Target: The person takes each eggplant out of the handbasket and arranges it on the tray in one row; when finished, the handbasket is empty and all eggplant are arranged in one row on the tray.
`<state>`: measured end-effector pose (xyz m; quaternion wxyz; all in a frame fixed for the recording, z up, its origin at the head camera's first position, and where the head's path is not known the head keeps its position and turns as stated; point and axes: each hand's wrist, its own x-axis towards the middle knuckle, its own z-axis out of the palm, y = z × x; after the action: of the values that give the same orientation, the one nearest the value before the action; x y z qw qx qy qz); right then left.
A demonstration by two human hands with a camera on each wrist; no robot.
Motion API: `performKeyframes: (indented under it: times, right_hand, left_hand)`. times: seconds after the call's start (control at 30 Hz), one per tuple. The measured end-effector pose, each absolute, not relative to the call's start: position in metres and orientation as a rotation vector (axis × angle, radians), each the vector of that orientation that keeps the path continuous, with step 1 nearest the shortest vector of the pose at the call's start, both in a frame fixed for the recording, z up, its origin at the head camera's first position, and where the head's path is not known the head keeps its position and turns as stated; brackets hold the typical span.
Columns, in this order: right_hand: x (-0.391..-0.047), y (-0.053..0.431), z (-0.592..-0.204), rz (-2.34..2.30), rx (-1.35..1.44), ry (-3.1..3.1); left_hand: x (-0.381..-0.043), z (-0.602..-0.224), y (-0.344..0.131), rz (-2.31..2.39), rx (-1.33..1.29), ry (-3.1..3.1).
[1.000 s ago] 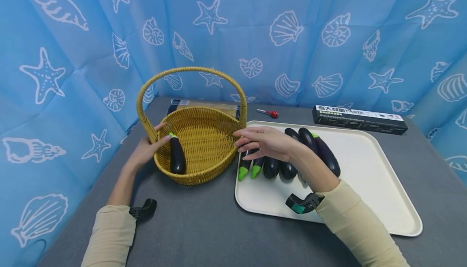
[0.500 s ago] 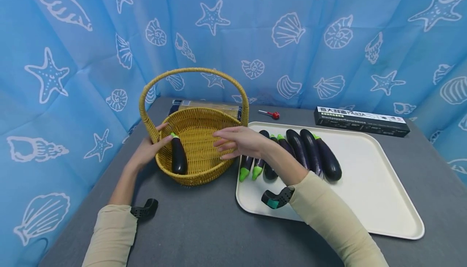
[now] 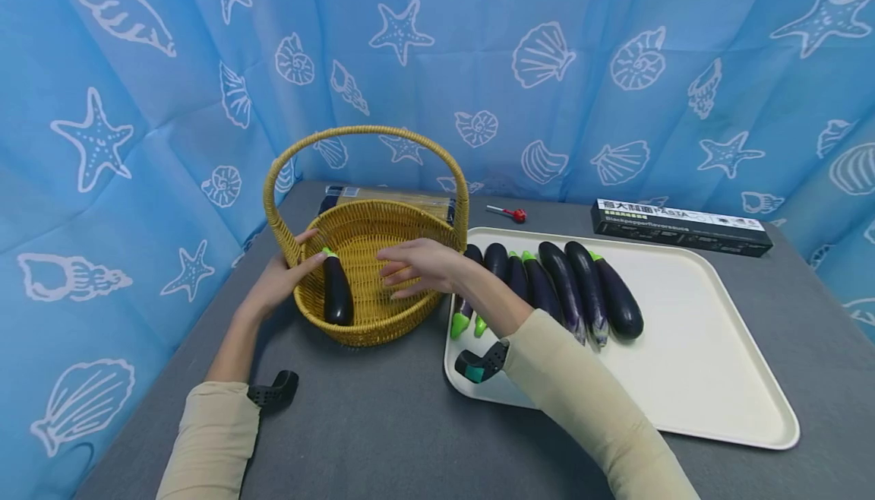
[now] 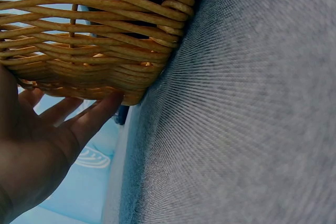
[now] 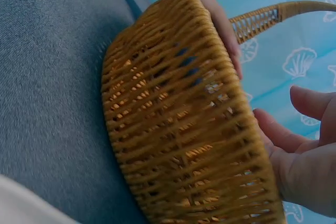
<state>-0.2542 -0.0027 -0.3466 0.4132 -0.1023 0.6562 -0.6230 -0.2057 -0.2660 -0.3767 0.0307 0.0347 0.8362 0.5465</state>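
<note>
A yellow wicker basket [image 3: 383, 329] with a tall handle stands on the left of the table. One dark eggplant [image 3: 338, 292] with a green stem end lies inside it against the left wall. My left hand [image 3: 276, 282] grips the basket's left side, thumb over the rim beside that stem and fingers along the outside weave, as the left wrist view shows. Over the basket's right half hovers my right hand [image 3: 427, 266], fingers loosely spread and holding nothing. Several more eggplants [image 3: 618, 299] lie side by side on a white tray [image 3: 711, 363]; my right forearm hides part of them.
Behind the tray lies a black pasta box [image 3: 680, 230]. A red lollipop [image 3: 518, 216] rests near the curtain, and a long packet [image 3: 417, 202] sits behind the basket. A blue shell-patterned curtain [image 3: 424, 90] borders the grey table [image 3: 355, 424] at the back and left.
My right hand has moved left from above the tray's left edge to over the basket, uncovering more of the tray's eggplants. My left hand keeps its place on the rim.
</note>
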Motion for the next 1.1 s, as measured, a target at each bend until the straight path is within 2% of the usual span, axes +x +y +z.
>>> performKeyframes:
  times: [0.73,1.1]
  right_hand:
    - [-0.252,-0.05,-0.371,-1.561,-0.112,1.64]
    - [-0.246,-0.064,-0.376,-1.533,-0.102,1.617]
  left_hand:
    - [-0.206,-0.377,-0.264,1.684,0.106,2.59]
    - [-0.22,-0.403,-0.28,1.677,0.105,2.606]
